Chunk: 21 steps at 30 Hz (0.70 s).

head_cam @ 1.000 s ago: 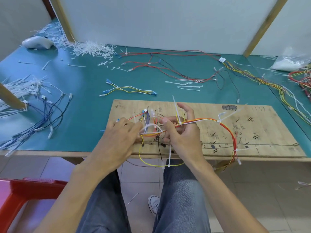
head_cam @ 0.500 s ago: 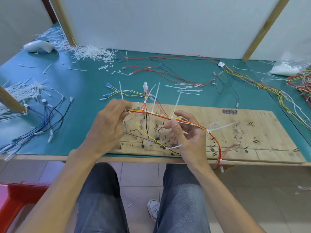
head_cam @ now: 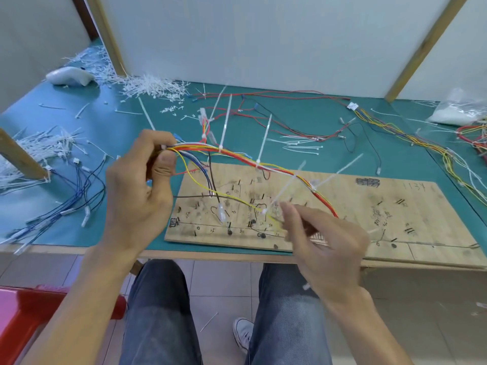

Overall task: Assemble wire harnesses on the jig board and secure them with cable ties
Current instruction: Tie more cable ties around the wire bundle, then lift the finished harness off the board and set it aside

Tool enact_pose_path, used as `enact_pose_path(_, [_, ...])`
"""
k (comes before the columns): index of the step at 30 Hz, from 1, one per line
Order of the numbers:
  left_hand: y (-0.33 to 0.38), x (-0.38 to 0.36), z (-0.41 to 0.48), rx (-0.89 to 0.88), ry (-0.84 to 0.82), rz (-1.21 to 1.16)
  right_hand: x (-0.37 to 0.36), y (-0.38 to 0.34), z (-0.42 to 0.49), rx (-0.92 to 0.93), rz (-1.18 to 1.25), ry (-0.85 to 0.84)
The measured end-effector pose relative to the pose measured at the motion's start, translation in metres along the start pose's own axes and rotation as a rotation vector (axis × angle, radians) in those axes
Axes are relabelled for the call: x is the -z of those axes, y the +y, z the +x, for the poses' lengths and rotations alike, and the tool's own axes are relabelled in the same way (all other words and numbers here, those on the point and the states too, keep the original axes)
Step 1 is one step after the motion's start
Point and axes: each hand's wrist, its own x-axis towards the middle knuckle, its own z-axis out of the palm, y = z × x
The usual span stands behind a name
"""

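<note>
Lifted clear of the board (head_cam: 395, 206), the harness (head_cam: 237, 156) now rides higher than half a second ago; the left hand (head_cam: 137, 191) has carried its end up and out past the board's left edge, fingers and thumb curled tight round the bundle; the right hand (head_cam: 324, 243) has dropped off the trunk toward the near edge, blurred with motion, its fingertips close to a yellow wire (head_cam: 189, 172) and a tie tail, and whether it pinches anything I cannot tell; the harness hangs in the air from the left hand, sloping down to the right over the board, its far end hidden behind the right hand; several ties (head_cam: 225, 122) cinch it, their long tails uncut; by this, the tying on the jig looks done for this harness, and trimming the tails or laying it aside on the bench (head_cam: 329, 159) probably comes next.
</note>
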Motion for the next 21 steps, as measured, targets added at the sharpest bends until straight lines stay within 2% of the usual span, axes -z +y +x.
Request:
enact_pose_path(2, [0.007,0.005,0.007,0.032,-0.004,-0.105,0.015,0.000,0.010,0.154,-0.045,0.133])
enact_pose_path(3, [0.011,0.007,0.010,0.044,-0.012,-0.152,0.019,0.001,0.019,0.155,-0.082,0.133])
enact_pose_path(5, [0.017,0.006,0.016,0.069,-0.030,-0.227,0.019,0.003,0.036,0.012,-0.116,-0.042])
enact_pose_path(8, [0.025,0.005,0.021,0.089,-0.067,-0.348,0.010,0.002,0.045,-0.216,0.006,-0.351])
enact_pose_path(11, [0.018,0.016,0.019,0.184,-0.157,-0.470,0.009,-0.004,0.048,-0.433,0.394,-0.504])
enact_pose_path(13, [0.009,0.020,0.023,0.394,-0.196,-0.533,0.015,-0.014,0.058,-0.618,0.747,-0.540])
enact_pose_path(15, [0.003,0.021,0.027,0.638,-0.279,-0.506,0.019,-0.025,0.073,-0.702,0.950,-0.559])
enact_pose_path(16, [0.004,0.022,0.026,0.660,-0.323,-0.448,0.019,-0.032,0.083,-0.706,1.027,-0.558])
enact_pose_path(18, [0.014,0.026,0.016,0.498,-0.401,-0.409,0.013,-0.047,0.102,-0.741,1.198,-0.507])
enact_pose_path(19, [0.020,0.028,0.010,0.417,-0.436,-0.459,0.007,-0.055,0.110,-0.768,1.290,-0.469])
enact_pose_path(21, [0.030,0.030,0.002,0.427,-0.428,-0.609,-0.009,-0.071,0.121,-0.792,1.438,-0.408])
